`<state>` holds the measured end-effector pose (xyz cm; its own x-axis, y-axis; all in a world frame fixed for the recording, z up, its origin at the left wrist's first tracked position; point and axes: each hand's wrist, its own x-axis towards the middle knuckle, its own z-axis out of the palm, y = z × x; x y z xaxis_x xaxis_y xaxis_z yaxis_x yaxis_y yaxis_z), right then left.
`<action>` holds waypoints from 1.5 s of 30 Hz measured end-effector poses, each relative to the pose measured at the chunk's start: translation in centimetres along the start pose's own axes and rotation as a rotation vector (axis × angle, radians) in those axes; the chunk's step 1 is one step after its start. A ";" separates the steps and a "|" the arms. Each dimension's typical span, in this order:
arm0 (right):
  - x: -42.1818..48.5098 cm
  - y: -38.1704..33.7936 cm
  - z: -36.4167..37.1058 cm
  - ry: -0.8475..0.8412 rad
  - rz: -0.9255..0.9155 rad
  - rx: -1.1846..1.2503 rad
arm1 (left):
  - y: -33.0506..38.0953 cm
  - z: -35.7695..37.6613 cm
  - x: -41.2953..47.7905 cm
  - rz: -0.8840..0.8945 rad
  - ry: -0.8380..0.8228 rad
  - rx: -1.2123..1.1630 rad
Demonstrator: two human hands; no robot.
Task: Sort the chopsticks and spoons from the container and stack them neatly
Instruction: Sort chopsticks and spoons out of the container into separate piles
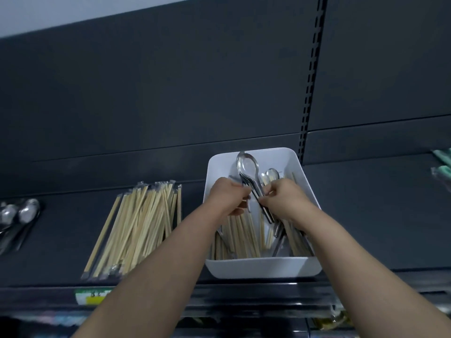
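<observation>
A white rectangular container (pixel 263 265) stands on a dark shelf and holds loose wooden chopsticks (pixel 240 240) and metal spoons. Both my hands are inside it. A nested stack of metal spoons (pixel 247 167) points its bowls at the far wall. My left hand (pixel 228 196) grips this stack near the handles together with some chopsticks. My right hand (pixel 284 200) pinches the spoon handles from the right side. A second, smaller spoon (pixel 271 173) lies just right of the stack.
Left of the container lies a pile of wrapped wooden chopsticks (pixel 139 228). Farther left, at the frame's edge, rests a group of metal spoons (pixel 18 218). Green packaged items (pixel 443 164) sit at the far right. A price label (pixel 91 296) marks the shelf's front edge.
</observation>
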<state>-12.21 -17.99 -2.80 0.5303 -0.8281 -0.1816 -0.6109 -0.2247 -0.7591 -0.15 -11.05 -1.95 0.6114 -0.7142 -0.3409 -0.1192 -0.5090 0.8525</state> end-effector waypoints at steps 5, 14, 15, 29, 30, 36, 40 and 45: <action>0.0 -2.5 1.1 -0.066 -0.079 0.058 | 0.1 -1.6 -0.9 0.043 0.119 -0.217; -2.5 -14.1 11.3 -0.155 -0.249 0.096 | -5.0 -15.7 -3.6 0.050 0.517 -0.345; -3.0 -15.3 13.4 -0.193 -0.248 0.095 | -6.7 -17.9 -4.1 0.026 0.551 -0.332; -9.6 -28.0 39.1 -0.450 -0.187 0.050 | -26.8 -42.3 -9.8 -0.169 0.663 -0.310; -9.4 -28.3 39.8 -0.445 -0.179 0.056 | -27.7 -43.2 -9.7 -0.170 0.668 -0.301; -6.8 -31.1 44.5 -0.452 -0.098 0.123 | -31.2 -47.7 -6.8 -0.198 0.709 -0.337; -3.7 -33.6 48.2 -0.443 -0.093 0.134 | -31.6 -51.3 -3.2 -0.168 0.716 -0.293; 0.6 -36.8 52.5 -0.433 -0.090 0.126 | -32.1 -55.9 1.9 -0.205 0.755 -0.130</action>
<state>41.47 16.74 -7.74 0.7909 -0.5115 -0.3358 -0.4893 -0.1991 -0.8491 48.53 30.80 -7.82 0.9821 -0.0693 -0.1750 0.1173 -0.5015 0.8572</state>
